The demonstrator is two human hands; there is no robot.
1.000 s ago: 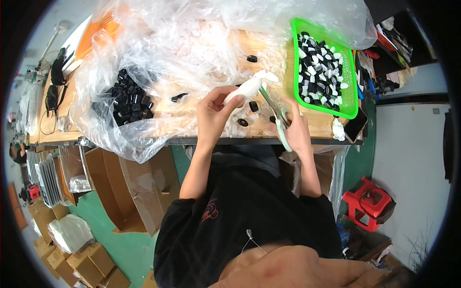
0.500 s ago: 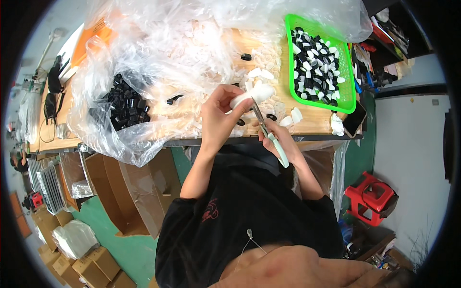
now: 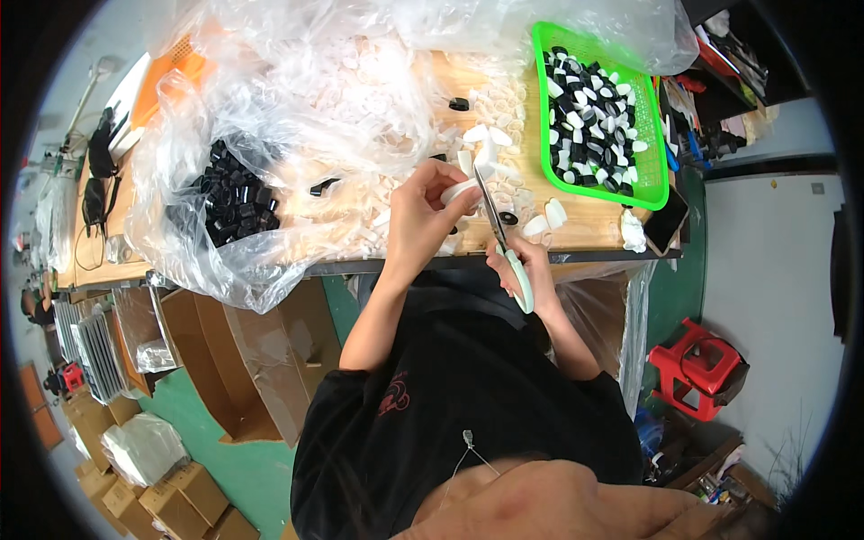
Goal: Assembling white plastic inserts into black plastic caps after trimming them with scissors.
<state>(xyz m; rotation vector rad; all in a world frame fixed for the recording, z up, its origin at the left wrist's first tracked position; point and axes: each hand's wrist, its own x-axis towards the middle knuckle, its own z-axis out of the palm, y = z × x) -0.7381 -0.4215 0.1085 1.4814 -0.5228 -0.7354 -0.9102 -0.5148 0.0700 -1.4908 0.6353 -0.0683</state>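
Observation:
Over the front of the table, my left hand pinches a small white plastic piece between thumb and fingers. My right hand is closed round a pair of scissors with pale mint handles. Their metal blades point away from me, right beside the white piece; whether they touch it I cannot tell. Just past the blade tips is another white piece. More white pieces and a black ring-like piece lie near my right hand. Thin translucent scraps cover the wood around them.
A green basket of black and white pieces stands at the right, with a dark phone near its front corner. On the left, a clear plastic bag holds black pieces. Cardboard boxes stand below, a red stool at right.
The scissors have swung more upright, with the blades reaching farther away. My left hand has shifted slightly right. Less white plastic shows in its fingers, and a white piece now shows past the blades.

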